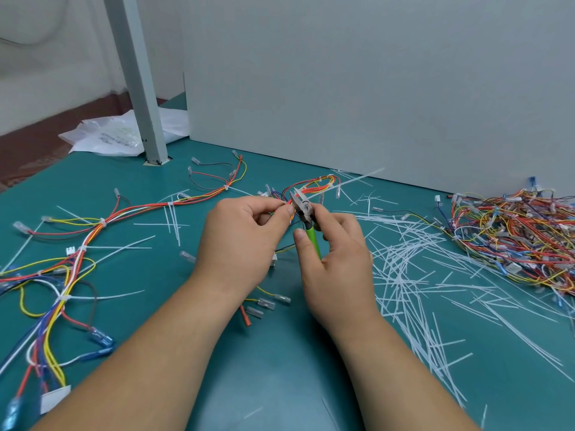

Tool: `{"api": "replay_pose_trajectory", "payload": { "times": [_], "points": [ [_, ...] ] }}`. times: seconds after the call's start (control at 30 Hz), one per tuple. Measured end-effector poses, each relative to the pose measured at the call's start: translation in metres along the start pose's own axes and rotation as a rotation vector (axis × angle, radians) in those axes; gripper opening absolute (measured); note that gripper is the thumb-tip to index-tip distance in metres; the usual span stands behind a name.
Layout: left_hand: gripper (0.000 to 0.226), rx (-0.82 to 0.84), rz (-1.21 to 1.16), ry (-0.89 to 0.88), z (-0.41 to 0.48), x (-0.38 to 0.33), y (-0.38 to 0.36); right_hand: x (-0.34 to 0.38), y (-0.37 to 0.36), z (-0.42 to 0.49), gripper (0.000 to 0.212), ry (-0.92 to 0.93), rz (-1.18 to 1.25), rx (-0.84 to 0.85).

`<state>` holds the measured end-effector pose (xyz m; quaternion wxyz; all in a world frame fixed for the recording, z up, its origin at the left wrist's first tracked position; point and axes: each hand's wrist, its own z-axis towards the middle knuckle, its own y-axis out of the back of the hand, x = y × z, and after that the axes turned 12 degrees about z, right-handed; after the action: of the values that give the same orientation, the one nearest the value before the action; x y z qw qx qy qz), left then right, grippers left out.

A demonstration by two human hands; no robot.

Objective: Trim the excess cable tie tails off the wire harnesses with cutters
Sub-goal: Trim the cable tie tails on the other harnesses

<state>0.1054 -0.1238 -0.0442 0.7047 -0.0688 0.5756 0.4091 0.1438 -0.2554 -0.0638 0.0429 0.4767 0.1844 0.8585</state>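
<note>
My left hand [241, 241] pinches a wire harness [314, 186] of red, orange and yellow wires, lifted above the green table at centre. My right hand [337, 256] grips green-handled cutters [303, 213], whose metal jaws point up-left and meet the wires right beside my left fingertips. A long harness [93, 231] with white cable ties and uncut tails lies spread across the left of the table. Whether a tie tail sits between the jaws is hidden.
A heap of harnesses [513, 234] lies at the right. Several cut white tie tails [413, 275] litter the table [280, 368] right of my hands. A grey wall panel [373, 88] stands behind, a grey post [137, 82] and plastic bags [109, 135] at the back left.
</note>
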Motion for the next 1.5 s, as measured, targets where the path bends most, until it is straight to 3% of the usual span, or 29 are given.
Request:
{"api": "replay_pose_trajectory", "payload": {
  "times": [0.13,0.27,0.4,0.47,0.57,0.67,0.77,1.07,1.17,1.37,1.43,1.5],
  "points": [
    [0.014,0.000,-0.023,-0.014,-0.001,-0.002,-0.001,-0.003,0.000,0.001,0.024,0.049,0.082,0.012],
    [0.019,0.072,-0.197,0.055,-0.002,-0.009,-0.005,-0.003,-0.002,0.003,0.009,-0.021,0.243,-0.004],
    [0.017,0.146,-0.329,0.069,-0.005,-0.013,-0.006,0.000,-0.002,0.003,0.022,-0.069,0.368,-0.026],
    [0.015,0.111,-0.366,0.071,-0.007,-0.015,-0.006,0.001,-0.002,0.003,0.017,-0.056,0.365,-0.037],
    [0.022,-0.002,-0.301,0.026,-0.008,-0.015,-0.007,0.000,-0.002,0.002,0.007,-0.029,0.325,-0.045],
    [0.027,-0.069,-0.186,-0.058,-0.011,-0.014,-0.008,0.002,-0.001,0.002,0.018,0.023,0.197,-0.051],
    [0.033,-0.129,-0.079,-0.137,-0.015,-0.015,-0.010,0.003,0.000,0.003,0.016,0.037,0.168,-0.041],
    [0.029,-0.113,-0.090,-0.139,-0.015,-0.016,-0.009,-0.005,-0.003,0.002,0.009,0.003,0.246,-0.037],
    [0.014,-0.081,-0.204,-0.096,-0.012,-0.018,-0.006,-0.001,-0.002,0.003,0.012,-0.066,0.427,-0.041],
    [0.018,-0.184,-0.203,0.184,0.007,-0.003,0.000,0.008,0.007,0.013,0.016,-0.319,0.924,-0.005],
    [0.022,-0.144,-0.030,0.207,0.010,0.007,0.000,0.008,0.009,0.017,0.012,-0.404,1.189,0.069],
    [0.044,-0.062,0.307,0.136,0.011,0.016,0.000,0.008,0.013,0.018,0.019,-0.439,1.379,0.131]
  ]
}}
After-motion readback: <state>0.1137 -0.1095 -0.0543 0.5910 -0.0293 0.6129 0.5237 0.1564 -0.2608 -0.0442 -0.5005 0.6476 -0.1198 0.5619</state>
